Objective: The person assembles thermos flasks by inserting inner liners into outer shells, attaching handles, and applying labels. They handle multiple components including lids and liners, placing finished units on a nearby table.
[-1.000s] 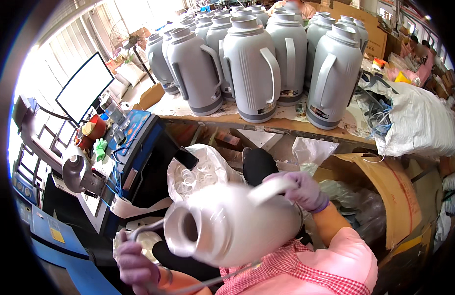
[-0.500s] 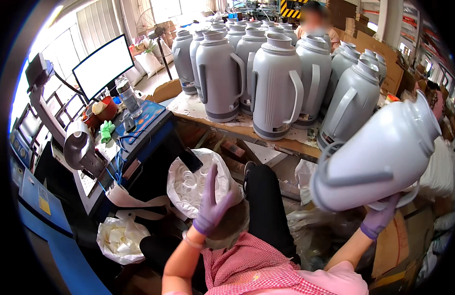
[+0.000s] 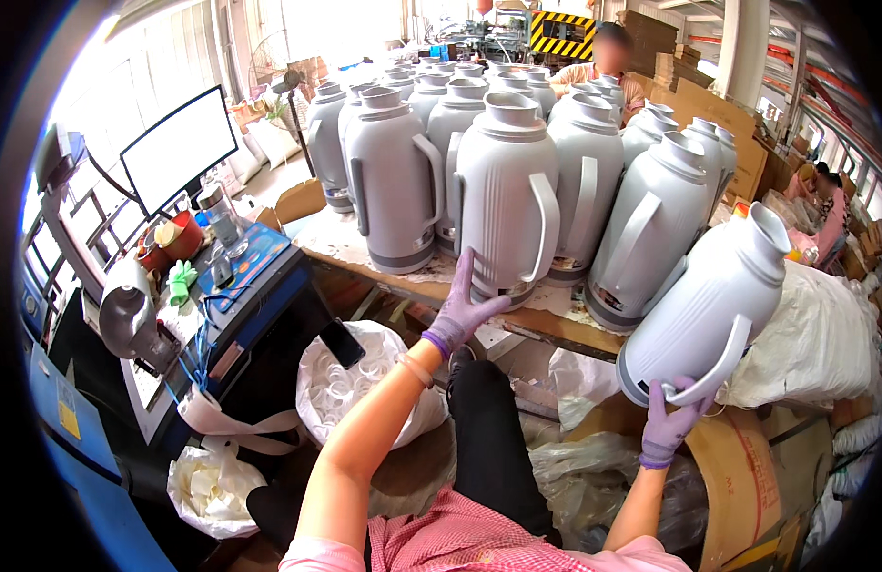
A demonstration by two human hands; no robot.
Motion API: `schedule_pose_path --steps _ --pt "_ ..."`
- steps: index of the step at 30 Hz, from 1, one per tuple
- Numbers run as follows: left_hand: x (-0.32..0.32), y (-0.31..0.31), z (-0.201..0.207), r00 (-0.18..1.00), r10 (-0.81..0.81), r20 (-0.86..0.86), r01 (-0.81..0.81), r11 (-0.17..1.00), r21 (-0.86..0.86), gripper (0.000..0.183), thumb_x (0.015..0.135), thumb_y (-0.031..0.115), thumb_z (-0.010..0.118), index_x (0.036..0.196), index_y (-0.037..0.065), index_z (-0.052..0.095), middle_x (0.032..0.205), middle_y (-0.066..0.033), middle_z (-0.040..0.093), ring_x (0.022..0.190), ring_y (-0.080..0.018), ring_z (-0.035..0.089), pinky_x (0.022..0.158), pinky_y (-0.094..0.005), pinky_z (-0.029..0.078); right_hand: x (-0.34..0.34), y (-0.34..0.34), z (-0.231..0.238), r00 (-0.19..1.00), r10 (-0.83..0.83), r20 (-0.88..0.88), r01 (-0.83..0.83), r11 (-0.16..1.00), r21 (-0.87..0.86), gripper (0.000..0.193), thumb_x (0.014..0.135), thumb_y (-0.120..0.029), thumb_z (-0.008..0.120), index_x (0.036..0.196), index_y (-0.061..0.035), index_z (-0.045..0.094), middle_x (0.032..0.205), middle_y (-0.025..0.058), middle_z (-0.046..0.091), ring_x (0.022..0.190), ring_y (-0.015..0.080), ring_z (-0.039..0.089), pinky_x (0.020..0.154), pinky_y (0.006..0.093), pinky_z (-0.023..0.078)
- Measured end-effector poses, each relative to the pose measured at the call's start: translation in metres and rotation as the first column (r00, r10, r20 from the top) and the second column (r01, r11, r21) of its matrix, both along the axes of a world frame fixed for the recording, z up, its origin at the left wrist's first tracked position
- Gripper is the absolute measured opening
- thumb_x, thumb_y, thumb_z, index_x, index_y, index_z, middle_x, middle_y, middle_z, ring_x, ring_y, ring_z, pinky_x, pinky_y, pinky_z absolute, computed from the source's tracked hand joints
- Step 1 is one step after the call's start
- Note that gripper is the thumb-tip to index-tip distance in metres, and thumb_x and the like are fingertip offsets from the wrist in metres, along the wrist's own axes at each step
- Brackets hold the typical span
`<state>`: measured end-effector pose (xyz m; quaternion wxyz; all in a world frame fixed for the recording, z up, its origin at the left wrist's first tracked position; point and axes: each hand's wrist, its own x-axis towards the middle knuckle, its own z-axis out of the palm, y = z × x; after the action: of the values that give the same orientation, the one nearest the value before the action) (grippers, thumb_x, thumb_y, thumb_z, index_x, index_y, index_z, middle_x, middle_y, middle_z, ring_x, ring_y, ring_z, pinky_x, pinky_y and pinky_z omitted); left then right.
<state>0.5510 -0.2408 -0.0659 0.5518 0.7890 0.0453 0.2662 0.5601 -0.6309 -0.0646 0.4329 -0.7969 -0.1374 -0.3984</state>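
Observation:
A grey thermos jug [image 3: 709,296] tilts toward the right at the table's right end. Its handle's lower part and base are in the grasp of my right hand [image 3: 674,424], in a purple glove. My left hand [image 3: 457,313], gloved the same way, reaches to the table edge with its fingers spread. Its fingertips overlap the lower body of the front thermos jug [image 3: 507,191]; whether they touch it I cannot tell. Behind stand several more upright jugs, among them one [image 3: 388,181] to the left and one [image 3: 648,229] leaning a little to the right.
Below the wooden table [image 3: 565,329] lie crumpled clear plastic and a cardboard box [image 3: 746,477]. A white bag of clear rings [image 3: 350,381] stands by my left arm. At left are a monitor [image 3: 179,148] and a blue-topped desk. Another person [image 3: 608,67] is behind the jugs.
The held jug has swung from nearly lying on its side to more upright, and come down beside the table. My left hand has moved forward and right, to the front jug's base.

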Motion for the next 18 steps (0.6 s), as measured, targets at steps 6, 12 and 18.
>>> schedule_pose_path --steps 6,12,18 --pt "0.006 -0.014 0.003 0.999 -0.021 0.03 0.016 0.984 0.177 0.11 0.079 0.04 0.078 0.156 -0.001 0.012 0.16 -0.0276 0.02 0.151 -0.036 0.016 0.121 -0.0404 0.019 -0.013 0.003 -0.015 0.999 -0.043 -0.025 0.043 0.999 0.032 0.039 0.071 -0.009 0.085 0.086 -0.003 0.049 0.12 0.0228 0.051 0.119 0.042 0.047 0.102 0.0534 0.035" --pt "0.049 -0.023 0.0 0.993 -0.087 -0.078 0.101 0.975 0.2 0.113 0.079 0.037 0.08 0.16 0.013 0.004 0.164 -0.0211 0.011 0.145 -0.0385 0.028 0.112 -0.047 0.038 0.02 0.019 -0.021 0.996 -0.084 0.015 0.084 0.996 0.018 0.036 0.076 -0.007 0.081 0.073 -0.0029 0.046 0.112 0.0202 0.058 0.121 0.0393 0.047 0.104 0.0512 0.033" --pt "0.116 -0.051 -0.004 0.982 -0.034 -0.184 0.087 0.954 0.288 0.109 0.08 0.047 0.074 0.159 0.012 0.007 0.159 -0.0328 0.016 0.15 -0.0417 0.015 0.118 -0.0437 0.027 0.065 0.051 -0.012 0.984 -0.112 0.136 0.09 0.983 0.158 0.036 0.074 -0.007 0.082 0.068 -0.0043 0.046 0.114 0.023 0.06 0.12 0.0398 0.048 0.105 0.0529 0.031"
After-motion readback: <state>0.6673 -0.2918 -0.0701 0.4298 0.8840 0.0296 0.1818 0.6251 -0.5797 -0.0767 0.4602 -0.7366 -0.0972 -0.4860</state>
